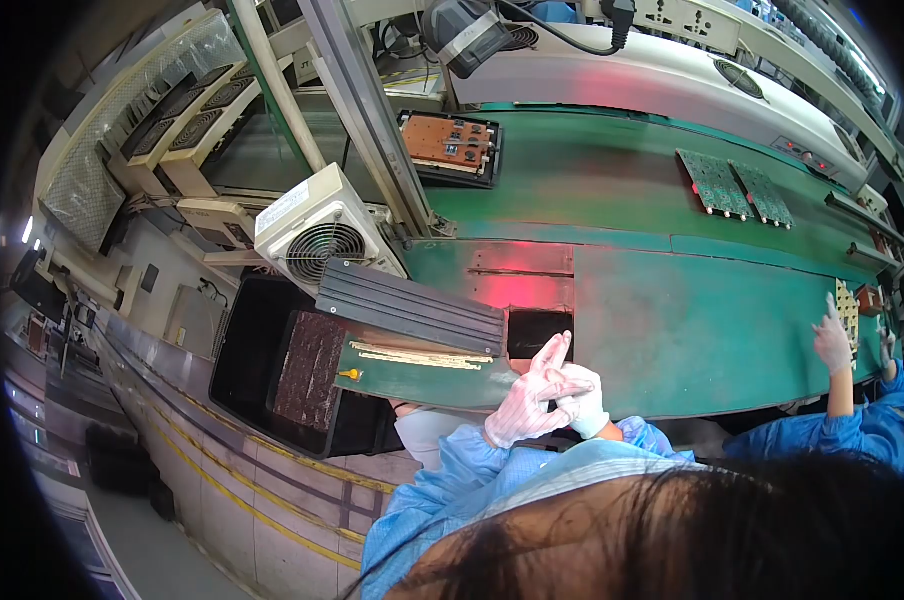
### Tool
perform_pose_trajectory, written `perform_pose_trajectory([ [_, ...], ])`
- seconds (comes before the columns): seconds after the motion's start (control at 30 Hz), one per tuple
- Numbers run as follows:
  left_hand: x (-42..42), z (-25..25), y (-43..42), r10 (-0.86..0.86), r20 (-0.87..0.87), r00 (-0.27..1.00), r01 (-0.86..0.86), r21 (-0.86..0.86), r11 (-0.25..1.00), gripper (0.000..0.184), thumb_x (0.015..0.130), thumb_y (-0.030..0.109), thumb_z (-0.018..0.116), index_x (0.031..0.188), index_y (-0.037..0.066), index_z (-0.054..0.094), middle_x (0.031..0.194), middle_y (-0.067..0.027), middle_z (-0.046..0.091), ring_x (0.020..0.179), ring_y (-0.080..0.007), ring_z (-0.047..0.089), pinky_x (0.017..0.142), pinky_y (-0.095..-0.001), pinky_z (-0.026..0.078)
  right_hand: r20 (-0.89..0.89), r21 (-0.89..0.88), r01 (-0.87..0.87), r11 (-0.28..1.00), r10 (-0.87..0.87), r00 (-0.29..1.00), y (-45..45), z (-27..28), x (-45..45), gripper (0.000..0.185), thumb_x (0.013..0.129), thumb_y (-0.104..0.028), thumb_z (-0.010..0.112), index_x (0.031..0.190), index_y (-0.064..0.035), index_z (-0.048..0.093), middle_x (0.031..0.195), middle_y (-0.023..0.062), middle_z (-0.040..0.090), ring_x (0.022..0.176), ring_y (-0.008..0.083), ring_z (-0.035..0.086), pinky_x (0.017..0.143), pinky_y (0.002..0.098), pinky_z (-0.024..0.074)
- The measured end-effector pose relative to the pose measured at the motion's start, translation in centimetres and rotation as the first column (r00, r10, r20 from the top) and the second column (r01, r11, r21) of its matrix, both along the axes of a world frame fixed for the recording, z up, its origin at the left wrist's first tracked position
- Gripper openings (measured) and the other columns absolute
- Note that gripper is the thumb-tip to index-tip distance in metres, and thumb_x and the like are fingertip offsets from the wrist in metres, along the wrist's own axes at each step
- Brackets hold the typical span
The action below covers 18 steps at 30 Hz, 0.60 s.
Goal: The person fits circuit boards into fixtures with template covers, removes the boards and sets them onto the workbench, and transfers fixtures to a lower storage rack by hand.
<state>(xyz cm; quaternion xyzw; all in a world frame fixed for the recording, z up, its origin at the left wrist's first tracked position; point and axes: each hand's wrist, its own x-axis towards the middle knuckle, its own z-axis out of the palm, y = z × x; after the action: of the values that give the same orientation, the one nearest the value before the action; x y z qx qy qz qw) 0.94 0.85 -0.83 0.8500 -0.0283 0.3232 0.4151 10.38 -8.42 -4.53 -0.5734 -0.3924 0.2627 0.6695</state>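
My left hand (524,410), in a white striped glove, is raised in front of my chest at the near edge of the green bench (692,350). Its longer fingers stretch up and away from me, close together. My right hand (584,403), also gloved, presses against the left one, its fingers bent in toward the left glove. Whether anything small sits between the two hands is hidden. Just beyond the fingertips is a dark rectangular opening (540,333) in the bench. Left of my hands, thin pale strips (422,356) lie on a green board beside a small yellow item (350,374).
A grey ribbed panel (412,308) and a fan unit (317,228) stand to the left, above a black bin (247,350). Circuit boards (734,188) and a framed brown fixture (450,142) rest on the far green belt. Another person's gloved hand (832,342) is at right.
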Motion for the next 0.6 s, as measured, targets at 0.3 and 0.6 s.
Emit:
perform_pose_trajectory([
  [0.3,0.2,-1.7,-0.5,-0.011,-0.005,1.0,0.01,-0.297,0.955,0.09,0.069,0.022,0.066,0.145,0.02,0.017,0.144,-0.029,0.017,0.131,-0.0442,0.025,0.102,-0.0436,0.033,0.339,-0.052,0.137,0.989,-0.112,0.934,0.5,-0.9,0.3,0.025,0.082,-0.014,0.06,0.06,-0.004,0.054,0.056,0.0102,0.049,0.05,0.0249,0.049,0.048,0.0353,0.0385],
  [0.6,0.6,-1.8,0.2,-0.032,0.106,0.994,0.046,-0.135,0.99,0.081,0.072,0.022,0.066,0.143,0.024,0.025,0.143,-0.0221,0.029,0.134,-0.0382,0.024,0.103,-0.0414,0.032,0.345,-0.048,0.073,0.996,-0.052,0.937,0.1,-0.1,0.2,0.019,0.082,-0.017,0.057,0.067,-0.0047,0.058,0.064,0.0114,0.052,0.056,0.0261,0.052,0.052,0.0351,0.0407],
])
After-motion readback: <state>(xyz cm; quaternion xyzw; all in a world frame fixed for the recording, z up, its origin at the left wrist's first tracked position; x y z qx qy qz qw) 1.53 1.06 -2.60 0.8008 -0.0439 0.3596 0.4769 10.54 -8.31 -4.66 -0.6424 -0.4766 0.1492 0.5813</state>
